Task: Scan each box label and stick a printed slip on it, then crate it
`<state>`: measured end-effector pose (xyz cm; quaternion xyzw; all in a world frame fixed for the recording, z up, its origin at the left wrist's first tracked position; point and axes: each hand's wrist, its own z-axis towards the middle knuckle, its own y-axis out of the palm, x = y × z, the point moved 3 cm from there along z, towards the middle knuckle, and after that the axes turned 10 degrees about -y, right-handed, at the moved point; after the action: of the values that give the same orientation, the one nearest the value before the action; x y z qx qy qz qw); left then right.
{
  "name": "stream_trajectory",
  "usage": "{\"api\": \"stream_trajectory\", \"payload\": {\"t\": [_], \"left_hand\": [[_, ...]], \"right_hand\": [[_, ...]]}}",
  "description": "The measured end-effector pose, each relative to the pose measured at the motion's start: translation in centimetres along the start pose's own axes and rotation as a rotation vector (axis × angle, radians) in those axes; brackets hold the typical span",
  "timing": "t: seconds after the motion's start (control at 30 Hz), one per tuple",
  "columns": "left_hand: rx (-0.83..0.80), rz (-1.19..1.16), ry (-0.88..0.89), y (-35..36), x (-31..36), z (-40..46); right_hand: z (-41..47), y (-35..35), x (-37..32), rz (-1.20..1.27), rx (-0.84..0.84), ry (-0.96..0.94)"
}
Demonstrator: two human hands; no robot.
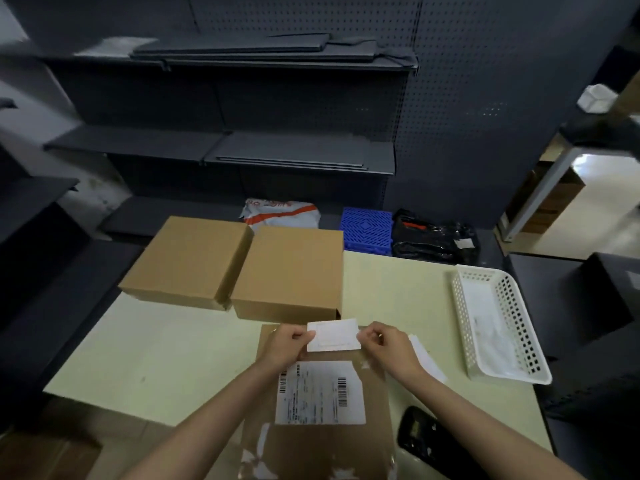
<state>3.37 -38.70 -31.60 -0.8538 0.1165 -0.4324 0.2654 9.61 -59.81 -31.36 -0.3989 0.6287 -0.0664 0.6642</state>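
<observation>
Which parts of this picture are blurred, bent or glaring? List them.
Head view: the label on the near box is too soft to read; the white object top right is smeared; the shelves and table edges splay from the wide lens; glare whitens the floor at right; the slip between both hands stays fairly clear.

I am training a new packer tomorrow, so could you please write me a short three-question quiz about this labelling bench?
1. True or false: both hands, left hand and right hand, hold the white slip by its ends.
2. What lies on the table nearest the right forearm? A) black handheld scanner B) white basket C) blue crate
3. Fill in: the box under the hands already bears a printed ____ with barcodes.

Key: 1 true; 2 A; 3 label.
</observation>
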Motion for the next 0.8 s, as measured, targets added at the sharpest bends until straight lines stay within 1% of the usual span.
{"api": "stream_trajectory", "payload": {"t": [0.13,0.3,0.47,0.8], "left_hand": [[0.016,0.103,0.009,0.1,-1.0,1.0],[0.122,0.186,0.053,0.4,-0.5,1.0],[0.187,0.303,0.118,0.5,-0.1,1.1],[0.199,0.563,0.199,0.7,-0.4,1.1]], "right_hand": [[0.3,1.4,0.5,-0.029,-0.049,0.041],[1.2,2.0,0.3,-0.129,-0.073,0.052],[1.7,2.2,0.2,-0.2,-0.09,0.071],[2.3,2.7,0.3,-0.207,-0.109,0.114]]}}
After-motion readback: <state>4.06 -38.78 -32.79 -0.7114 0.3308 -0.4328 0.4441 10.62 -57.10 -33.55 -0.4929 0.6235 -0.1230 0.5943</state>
